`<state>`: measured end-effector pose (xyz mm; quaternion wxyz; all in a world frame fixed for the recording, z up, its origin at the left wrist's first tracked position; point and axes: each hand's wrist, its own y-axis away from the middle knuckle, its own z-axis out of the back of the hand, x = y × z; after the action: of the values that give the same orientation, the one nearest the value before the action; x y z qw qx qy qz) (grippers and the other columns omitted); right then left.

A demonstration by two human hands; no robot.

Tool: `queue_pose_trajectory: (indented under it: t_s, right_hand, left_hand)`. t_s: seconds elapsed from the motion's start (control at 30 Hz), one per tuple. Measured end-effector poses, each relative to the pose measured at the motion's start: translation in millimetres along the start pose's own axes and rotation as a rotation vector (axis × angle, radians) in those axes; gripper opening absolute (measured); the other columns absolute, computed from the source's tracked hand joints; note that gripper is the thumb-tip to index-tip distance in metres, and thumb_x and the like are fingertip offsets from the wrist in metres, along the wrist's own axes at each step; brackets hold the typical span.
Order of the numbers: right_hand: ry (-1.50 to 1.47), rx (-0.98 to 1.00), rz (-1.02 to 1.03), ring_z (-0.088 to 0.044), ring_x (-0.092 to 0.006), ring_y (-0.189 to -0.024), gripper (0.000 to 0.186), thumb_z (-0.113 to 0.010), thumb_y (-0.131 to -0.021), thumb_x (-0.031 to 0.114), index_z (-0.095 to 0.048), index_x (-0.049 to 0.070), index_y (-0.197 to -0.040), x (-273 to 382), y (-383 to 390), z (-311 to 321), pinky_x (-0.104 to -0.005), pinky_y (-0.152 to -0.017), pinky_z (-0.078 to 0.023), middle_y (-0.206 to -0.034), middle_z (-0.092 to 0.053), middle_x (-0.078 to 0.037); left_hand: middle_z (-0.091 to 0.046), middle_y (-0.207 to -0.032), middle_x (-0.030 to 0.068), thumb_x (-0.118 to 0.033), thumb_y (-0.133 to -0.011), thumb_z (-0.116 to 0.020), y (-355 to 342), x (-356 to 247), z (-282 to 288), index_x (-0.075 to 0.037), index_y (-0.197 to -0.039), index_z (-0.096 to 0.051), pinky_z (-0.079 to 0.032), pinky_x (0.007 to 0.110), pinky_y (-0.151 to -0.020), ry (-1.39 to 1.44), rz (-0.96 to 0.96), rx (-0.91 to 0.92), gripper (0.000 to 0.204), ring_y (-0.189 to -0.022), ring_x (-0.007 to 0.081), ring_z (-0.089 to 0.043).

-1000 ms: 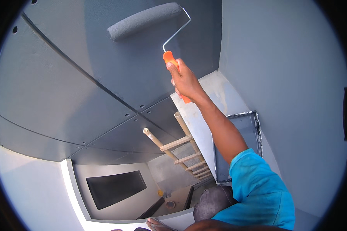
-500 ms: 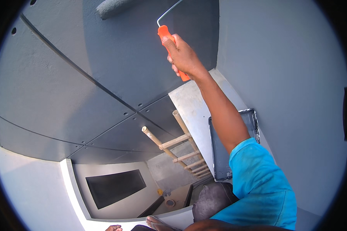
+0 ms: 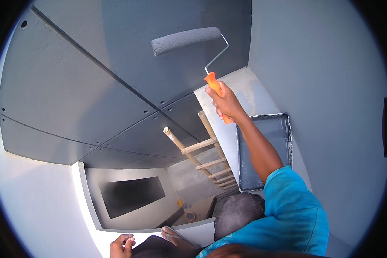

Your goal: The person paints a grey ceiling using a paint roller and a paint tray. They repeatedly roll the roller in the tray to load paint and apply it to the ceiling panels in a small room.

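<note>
The right hand (image 3: 230,104) was closed around the orange handle (image 3: 211,80) of a paint roller (image 3: 186,41), with the thumb lying along the grip and the lower end of the handle poking out below the fingers. The roller was up ahead over the dark grey wall (image 3: 133,64), its grey-coated sleeve tilted slightly, right end higher, and joined to the handle by a bent metal rod (image 3: 217,56); how hard it pressed on the surface could not be told. The left hand (image 3: 121,247) was low at the bottom edge, fingers half curled and thumb near them, with nothing seen in its grasp, just beside the dark-clothed leg (image 3: 152,248). Under the right forearm, which hid part of it, a dark tray (image 3: 273,131) with paint-smeared rims sat on a pale ledge (image 3: 243,88). A ladder (image 3: 200,145) with pale rungs stood left of the tray, its two pole tops near the wall's lower panels. Farther down were a black rectangular panel (image 3: 133,195) and a small round container (image 3: 190,216), while a sandalled foot (image 3: 180,237) rested near the left hand
</note>
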<state>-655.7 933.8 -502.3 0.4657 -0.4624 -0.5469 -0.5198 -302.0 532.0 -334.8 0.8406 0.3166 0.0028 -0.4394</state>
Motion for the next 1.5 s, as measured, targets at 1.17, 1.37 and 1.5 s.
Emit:
queue_pose_trajectory:
  t_s: [1.17, 1.37, 1.5]
  right_hand:
    - [0.111, -0.119, -0.444, -0.057, -0.0206, -0.051, 0.05, -0.04, -0.107, 0.049, -0.057, 0.002, -0.111, -195.3, -57.4, -2.5, -0.0408, -0.046, -0.048, -0.071, -0.057, -0.008]
    - [0.111, -0.102, -0.325, -0.05, -0.0166, -0.045, 0.048, -0.04, -0.108, 0.047, -0.056, 0.003, -0.11, -147.5, -44.6, 2.7, -0.036, -0.042, -0.044, -0.068, -0.053, -0.005]
    - [0.019, -0.067, -0.269, -0.042, -0.0091, -0.048, 0.053, -0.045, -0.109, 0.053, -0.057, 0.005, -0.126, -110.8, -39.0, 7.0, -0.0299, -0.04, -0.038, -0.073, -0.048, -0.001]
  left_hand:
    - [-0.075, -0.096, 0.0115, -0.023, -0.108, -0.059, 7.7, 15.0, -3.3, 0.0, -0.125, -0.072, -0.052, 0.036, -0.089, -0.084, 0.142, 0.001, 0.031, -0.094, 0.02, -0.068]
    - [-0.075, -0.096, 0.0114, -0.022, -0.108, -0.058, 1.7, 19.9, -3.1, -0.001, -0.125, -0.072, -0.053, 0.035, -0.087, -0.141, 0.074, 0.012, 0.03, -0.091, 0.0201, -0.069]
    - [-0.075, -0.096, 0.0119, -0.022, -0.109, -0.058, -3.6, 21.0, -3.3, -0.001, -0.125, -0.071, -0.053, 0.035, -0.086, -0.111, 0.071, 0.028, 0.029, -0.091, 0.0203, -0.069]
